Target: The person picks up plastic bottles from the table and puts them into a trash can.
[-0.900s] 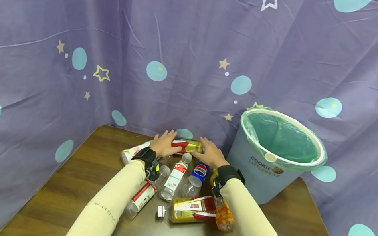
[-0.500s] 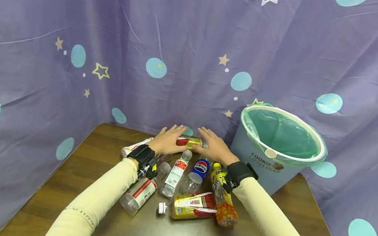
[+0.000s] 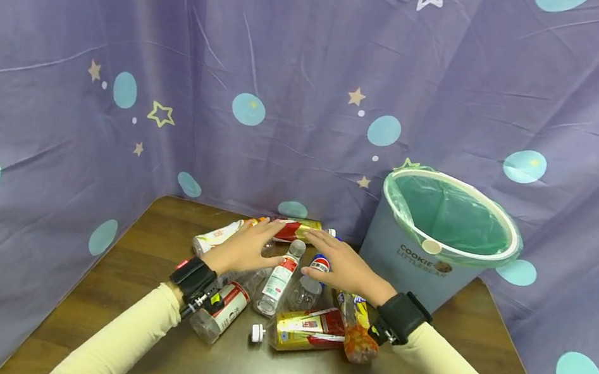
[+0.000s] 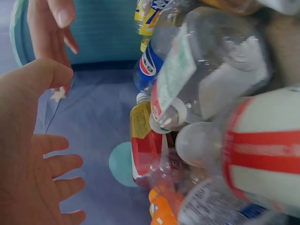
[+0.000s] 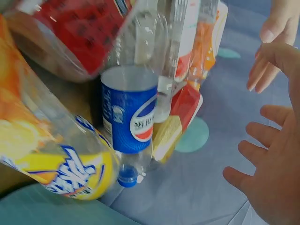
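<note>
Both hands hover over a cluster of plastic bottles lying on the wooden table, fingers spread and holding nothing. My left hand (image 3: pixel 245 248) is above the left bottles, near a white-labelled one (image 3: pixel 216 237) and a clear one with a red-and-white label (image 3: pixel 232 306). My right hand (image 3: pixel 347 268) hangs over a blue-labelled Pepsi bottle (image 5: pixel 129 112), which it partly hides in the head view. Between the hands lies a slim clear bottle (image 3: pixel 279 279). Behind them is a red-and-gold bottle (image 3: pixel 299 230); a similar one (image 3: pixel 308 330) lies in front, beside an orange-and-yellow bottle (image 3: pixel 360 342).
A blue bin (image 3: pixel 398 265) lined with a green bag stands at the table's back right, behind my right hand. Purple patterned curtain (image 3: pixel 298 116) hangs close behind the table (image 3: pixel 99 306) and along its sides.
Both hands have drawn back toward me from around the rear red-and-gold bottle, showing more of it. The bottles stay in nearly the same places.
</note>
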`<action>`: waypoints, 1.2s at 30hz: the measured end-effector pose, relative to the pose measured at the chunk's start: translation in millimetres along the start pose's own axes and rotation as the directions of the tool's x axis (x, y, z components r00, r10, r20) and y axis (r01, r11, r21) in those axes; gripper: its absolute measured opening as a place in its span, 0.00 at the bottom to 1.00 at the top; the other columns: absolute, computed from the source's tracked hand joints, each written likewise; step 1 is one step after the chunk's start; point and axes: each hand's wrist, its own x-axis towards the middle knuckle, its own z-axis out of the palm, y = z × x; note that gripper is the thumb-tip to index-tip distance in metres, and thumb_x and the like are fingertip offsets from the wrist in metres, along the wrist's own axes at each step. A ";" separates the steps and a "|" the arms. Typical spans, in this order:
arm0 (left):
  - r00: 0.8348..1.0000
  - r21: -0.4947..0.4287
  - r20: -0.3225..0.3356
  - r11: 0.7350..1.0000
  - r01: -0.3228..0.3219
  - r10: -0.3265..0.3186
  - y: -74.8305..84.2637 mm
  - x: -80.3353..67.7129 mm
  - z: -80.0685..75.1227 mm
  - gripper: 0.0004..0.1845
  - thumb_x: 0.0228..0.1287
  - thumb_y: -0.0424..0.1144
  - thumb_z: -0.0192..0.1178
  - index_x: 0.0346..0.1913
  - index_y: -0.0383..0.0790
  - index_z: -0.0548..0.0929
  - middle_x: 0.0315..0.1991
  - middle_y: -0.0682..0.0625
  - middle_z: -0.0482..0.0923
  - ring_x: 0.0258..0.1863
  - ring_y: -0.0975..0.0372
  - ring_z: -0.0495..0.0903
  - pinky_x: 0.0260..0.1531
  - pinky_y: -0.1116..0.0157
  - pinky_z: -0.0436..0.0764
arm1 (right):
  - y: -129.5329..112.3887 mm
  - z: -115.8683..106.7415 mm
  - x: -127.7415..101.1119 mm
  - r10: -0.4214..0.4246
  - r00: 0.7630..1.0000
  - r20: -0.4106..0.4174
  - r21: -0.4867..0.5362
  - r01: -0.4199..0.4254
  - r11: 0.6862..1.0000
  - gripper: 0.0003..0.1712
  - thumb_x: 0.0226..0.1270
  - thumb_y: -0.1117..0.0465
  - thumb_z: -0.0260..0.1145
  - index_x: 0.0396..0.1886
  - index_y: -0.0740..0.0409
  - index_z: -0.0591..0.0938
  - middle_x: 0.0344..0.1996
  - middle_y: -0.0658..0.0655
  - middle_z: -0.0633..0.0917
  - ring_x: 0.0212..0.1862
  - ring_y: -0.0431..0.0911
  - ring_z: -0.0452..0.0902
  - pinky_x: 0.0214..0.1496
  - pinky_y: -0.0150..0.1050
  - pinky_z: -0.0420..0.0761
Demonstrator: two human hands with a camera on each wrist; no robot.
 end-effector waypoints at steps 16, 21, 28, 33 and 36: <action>0.986 -0.093 -0.158 0.994 0.048 -0.062 -26.7 -69.2 7.3 0.45 0.67 0.58 0.63 0.78 0.37 0.61 0.78 0.38 0.62 0.78 0.45 0.60 0.76 0.38 0.52 | -13.4 30.6 -54.6 -0.064 0.997 -0.032 0.048 0.065 0.997 0.41 0.64 0.45 0.74 0.74 0.47 0.71 0.71 0.59 0.75 0.70 0.56 0.73 0.67 0.58 0.76; 0.980 -0.123 -0.177 0.990 0.066 -0.087 -30.2 -78.7 7.7 0.45 0.67 0.57 0.64 0.79 0.38 0.61 0.78 0.40 0.61 0.78 0.46 0.60 0.76 0.37 0.53 | -17.6 40.6 -57.7 -0.073 0.997 -0.004 0.048 0.073 0.996 0.40 0.60 0.47 0.77 0.71 0.52 0.75 0.66 0.56 0.79 0.65 0.53 0.77 0.65 0.54 0.79; 0.973 -0.119 -0.217 0.991 0.057 -0.082 -33.9 -87.1 13.1 0.44 0.67 0.56 0.64 0.78 0.37 0.62 0.78 0.39 0.62 0.76 0.43 0.63 0.73 0.35 0.57 | -18.0 55.9 -58.7 -0.121 0.992 0.038 -0.013 0.122 0.992 0.40 0.54 0.44 0.80 0.66 0.50 0.78 0.56 0.49 0.81 0.55 0.43 0.78 0.56 0.47 0.81; 0.973 -0.117 -0.214 0.991 0.065 -0.089 -34.3 -90.5 15.8 0.45 0.67 0.57 0.64 0.79 0.39 0.60 0.78 0.40 0.61 0.76 0.44 0.63 0.73 0.35 0.57 | -16.7 65.0 -57.6 -0.134 0.990 0.034 -0.068 0.136 0.988 0.43 0.49 0.40 0.82 0.64 0.49 0.79 0.50 0.48 0.80 0.48 0.40 0.76 0.48 0.41 0.80; 0.969 -0.109 -0.231 0.992 0.061 -0.085 -35.0 -91.3 16.5 0.45 0.66 0.56 0.65 0.79 0.38 0.61 0.78 0.39 0.62 0.76 0.44 0.64 0.73 0.36 0.59 | -16.9 68.5 -55.9 -0.122 0.991 0.051 -0.090 0.126 0.988 0.43 0.47 0.40 0.82 0.63 0.48 0.80 0.51 0.49 0.80 0.49 0.42 0.76 0.49 0.43 0.81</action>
